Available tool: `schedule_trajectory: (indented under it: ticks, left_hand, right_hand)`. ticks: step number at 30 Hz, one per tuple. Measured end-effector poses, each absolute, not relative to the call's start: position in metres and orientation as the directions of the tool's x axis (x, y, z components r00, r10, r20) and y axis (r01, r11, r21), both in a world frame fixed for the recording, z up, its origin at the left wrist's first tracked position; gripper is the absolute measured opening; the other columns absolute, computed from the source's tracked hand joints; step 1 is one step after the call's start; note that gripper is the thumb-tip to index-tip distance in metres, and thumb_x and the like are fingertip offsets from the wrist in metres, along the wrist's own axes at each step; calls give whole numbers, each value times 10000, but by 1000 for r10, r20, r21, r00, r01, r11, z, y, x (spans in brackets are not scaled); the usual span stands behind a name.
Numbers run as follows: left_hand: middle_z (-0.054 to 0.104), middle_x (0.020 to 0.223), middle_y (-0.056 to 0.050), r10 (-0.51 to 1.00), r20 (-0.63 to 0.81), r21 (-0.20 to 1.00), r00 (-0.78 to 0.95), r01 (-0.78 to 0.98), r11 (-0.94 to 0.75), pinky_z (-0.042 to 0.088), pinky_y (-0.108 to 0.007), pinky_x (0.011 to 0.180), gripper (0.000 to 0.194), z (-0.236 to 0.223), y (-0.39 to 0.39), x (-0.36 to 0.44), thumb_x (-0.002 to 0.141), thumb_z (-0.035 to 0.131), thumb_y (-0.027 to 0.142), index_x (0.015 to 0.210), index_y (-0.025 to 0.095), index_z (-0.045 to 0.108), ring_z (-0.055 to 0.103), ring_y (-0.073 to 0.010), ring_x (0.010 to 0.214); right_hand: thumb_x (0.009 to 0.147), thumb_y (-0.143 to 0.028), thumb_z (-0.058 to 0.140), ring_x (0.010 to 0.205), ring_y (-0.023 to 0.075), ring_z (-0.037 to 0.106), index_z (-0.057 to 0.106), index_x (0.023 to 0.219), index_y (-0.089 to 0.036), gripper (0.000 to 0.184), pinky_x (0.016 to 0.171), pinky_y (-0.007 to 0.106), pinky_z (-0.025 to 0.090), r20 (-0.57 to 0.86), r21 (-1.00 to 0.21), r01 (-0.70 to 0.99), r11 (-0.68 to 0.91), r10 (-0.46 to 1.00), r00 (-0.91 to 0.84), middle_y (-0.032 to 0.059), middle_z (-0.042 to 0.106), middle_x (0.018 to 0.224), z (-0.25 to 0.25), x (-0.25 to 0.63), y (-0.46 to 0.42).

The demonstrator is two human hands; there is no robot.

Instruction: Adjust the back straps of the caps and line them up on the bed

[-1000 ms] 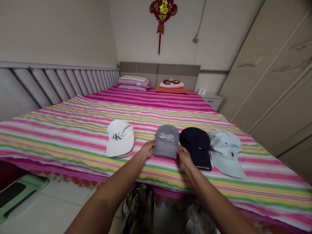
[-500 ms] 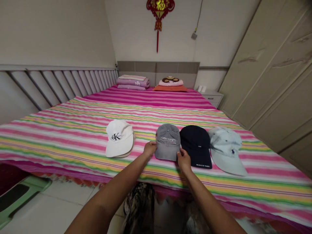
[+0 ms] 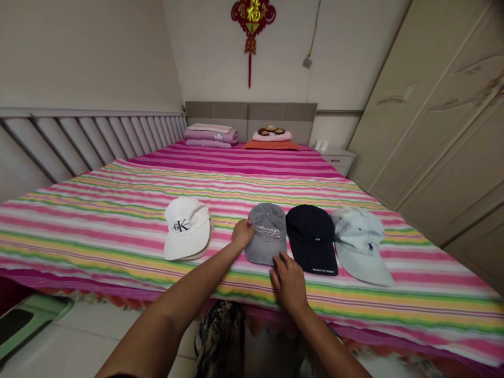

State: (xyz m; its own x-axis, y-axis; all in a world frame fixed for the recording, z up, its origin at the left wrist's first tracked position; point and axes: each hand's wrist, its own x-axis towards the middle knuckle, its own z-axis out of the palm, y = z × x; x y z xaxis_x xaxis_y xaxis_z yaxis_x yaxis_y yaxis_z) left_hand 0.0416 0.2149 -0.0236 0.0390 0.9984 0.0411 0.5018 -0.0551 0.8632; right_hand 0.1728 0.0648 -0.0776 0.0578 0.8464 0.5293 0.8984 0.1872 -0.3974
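A grey baseball cap (image 3: 264,247) with white script lies on the striped bed cover, brim toward me. At its left edge, my left hand (image 3: 242,234) is closed, with thumb and fingers pinching the side. My right hand (image 3: 290,281) is open at the lower right corner of the brim, its fingers apart and the fingertips at the brim edge. Right beside the grey cap lies a black cap (image 3: 311,236), and past it a pale cap (image 3: 362,247) with dark smudges and a small logo. Off to the left, a white CK cap (image 3: 187,226) rests over a beige one, mostly hidden.
The bed (image 3: 129,226) fills the middle, with folded purple bedding (image 3: 210,136) and an orange-and-pink stack (image 3: 271,140) by the headboard (image 3: 220,111). A railing (image 3: 98,139) runs along the left, a wardrobe (image 3: 425,142) along the right. A green stool (image 3: 37,320) stands lower left.
My right hand has let go of the brim's right edge and moved down, fingers spreading. My left hand has shifted slightly up along the cap's side. The view has moved slightly.
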Motion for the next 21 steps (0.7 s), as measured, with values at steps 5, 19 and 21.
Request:
schedule_trajectory:
  ticks: [5,19,21]
  left_hand:
    - [648,855,-100,959,209,619,191,733,-281,340,-330,788,148,3,227,64,734,529,253,752,181,656,532,-248,917]
    - [626,934,-141,829,217,75,515,838,-541,326,-382,818,194,3,266,107,713,514,180,836,128,654,491,-260,965]
    - [624,945,-144,815,209,37,541,828,-560,317,-394,827,199,4,269,108,709,520,191,840,130,655,481,-266,976]
  right_hand:
    - [775,-204,463,977,269,515,563,1044,-149,292,829,407,407,560,-314,930,192,829,18,157,576,1055,-86,174,61]
    - [786,-150,451,982,246,504,487,1121,-125,338,814,382,414,608,-131,980,147,793,-37,151,549,1109,-113,176,63]
    - [781,-147,460,977,248,505,487,1121,-118,343,813,385,414,605,-121,982,147,795,-44,156,548,1112,-113,176,63]
